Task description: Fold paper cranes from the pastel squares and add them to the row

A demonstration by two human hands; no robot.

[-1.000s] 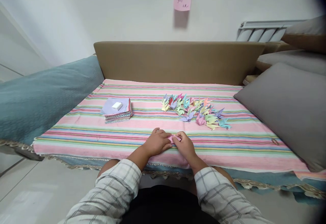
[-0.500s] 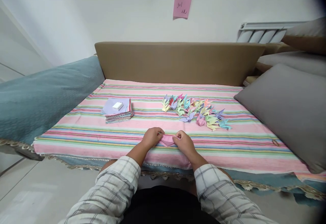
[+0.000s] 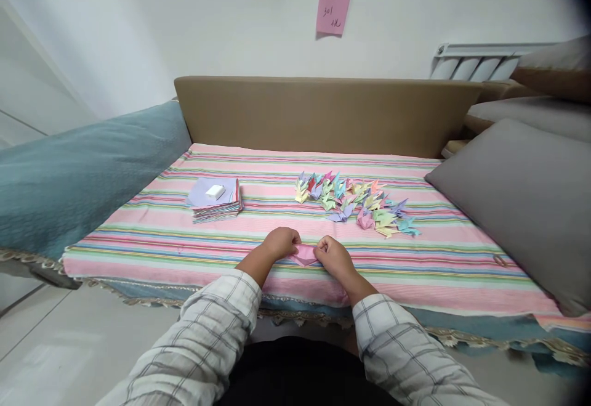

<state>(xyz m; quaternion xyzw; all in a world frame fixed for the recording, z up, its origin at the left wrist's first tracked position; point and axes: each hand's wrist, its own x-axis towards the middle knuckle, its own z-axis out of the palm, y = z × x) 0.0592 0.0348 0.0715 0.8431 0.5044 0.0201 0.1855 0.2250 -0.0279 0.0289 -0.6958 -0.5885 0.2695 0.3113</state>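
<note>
Between my hands, near the front of the striped cloth (image 3: 184, 252), is a partly folded piece of pink origami paper (image 3: 305, 255). My left hand (image 3: 281, 244) pinches its left end, and my right hand (image 3: 333, 254) pinches its right end with thumb and fingers. The paper's wide middle shows, while its ends are hidden under the fingertips. Beyond my right hand lies a cluster of folded paper cranes (image 3: 342, 214) in many colours. Left of them sits a stack of square paper (image 3: 216, 212), lilac on top, with a small white block (image 3: 215, 191) resting on it.
A grey cushion (image 3: 521, 209) leans at the right, with more cushions behind it. A small brown loop (image 3: 499, 260) lies near it. The brown sofa back (image 3: 323, 113) stands behind the cloth, and a blue-covered armrest (image 3: 92, 172) is at the left. A pink note (image 3: 333, 12) hangs on the wall.
My left hand has gone from lying spread over the paper to pinching its left end. More of the pink paper shows between my hands. My right hand has kept its pinch.
</note>
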